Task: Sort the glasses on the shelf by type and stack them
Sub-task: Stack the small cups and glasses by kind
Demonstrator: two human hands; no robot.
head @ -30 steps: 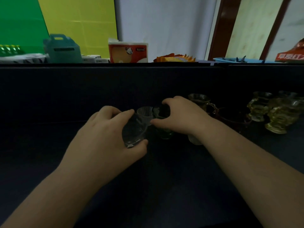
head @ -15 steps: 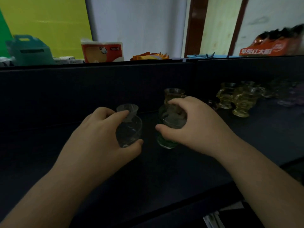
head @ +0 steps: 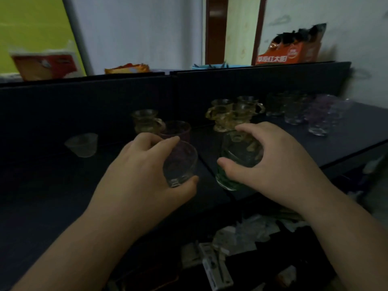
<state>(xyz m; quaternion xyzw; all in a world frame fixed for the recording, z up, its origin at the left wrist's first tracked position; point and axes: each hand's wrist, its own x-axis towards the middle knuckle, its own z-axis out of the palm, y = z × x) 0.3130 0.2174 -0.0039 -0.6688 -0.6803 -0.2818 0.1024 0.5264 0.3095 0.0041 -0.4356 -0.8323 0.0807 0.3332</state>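
My left hand (head: 138,175) grips a clear tumbler (head: 181,164), tilted, just above the dark shelf (head: 52,185). My right hand (head: 270,158) holds a green-tinted glass (head: 235,164) from above, near the shelf's front edge. A small fluted clear cup (head: 83,144) stands alone at the left. Behind my left hand stand an amber handled glass (head: 146,121) and a dark reddish glass (head: 178,129). Amber handled mugs (head: 228,114) cluster behind my right hand. Clear and purplish tumblers (head: 310,114) sit at the far right, blurred.
The shelf's back wall (head: 126,97) rises behind the glasses, with snack bags (head: 291,49) and a tissue pack (head: 45,65) on top. Below the front edge lies a clutter of papers and packets (head: 231,244).
The view has swung right, revealing more glasses at the right. Both hands moved right with their glasses; the small fluted cup now stands apart at the left.
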